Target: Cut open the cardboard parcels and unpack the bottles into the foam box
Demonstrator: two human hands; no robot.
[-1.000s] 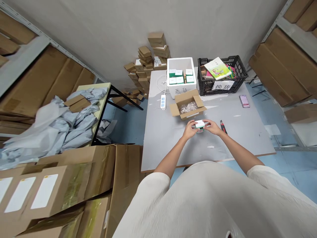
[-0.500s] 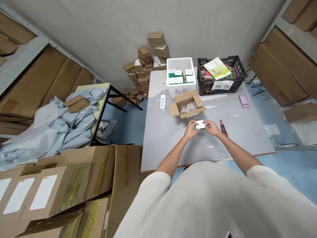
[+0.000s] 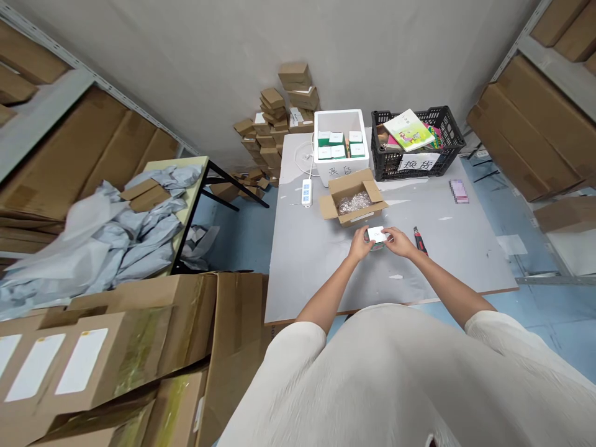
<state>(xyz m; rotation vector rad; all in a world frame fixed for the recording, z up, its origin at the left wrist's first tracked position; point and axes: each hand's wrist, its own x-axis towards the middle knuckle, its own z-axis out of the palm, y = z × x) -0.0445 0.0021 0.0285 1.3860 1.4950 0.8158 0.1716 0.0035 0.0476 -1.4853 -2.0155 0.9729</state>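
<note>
Forearms (image 3: pixel 326 289) extended, left hand (image 3: pixel 360 244) and right hand (image 3: pixel 399 241) grip white-topped box (image 3: pixel 377 235). Open carton (image 3: pixel 345 220) holds clear plastic (image 3: pixel 354 202); foam bin (image 3: pixel 361 165) holds green boxes (image 3: pixel 338 151).

Both arms reach forward from the torso (image 3: pixel 395 354) and angle inward, the left arm (image 3: pixel 327 285) slanting to the right and the right arm (image 3: pixel 449 282) slanting to the left, elbows apart. The left hand (image 3: pixel 360 244) and the right hand (image 3: pixel 398 241) face each other at nearly the same level, close together with a narrow gap between them. Fingers and thumbs are bent inward in a light two-sided hold. Both wrists look nearly straight, and the forearms are bare.
</note>
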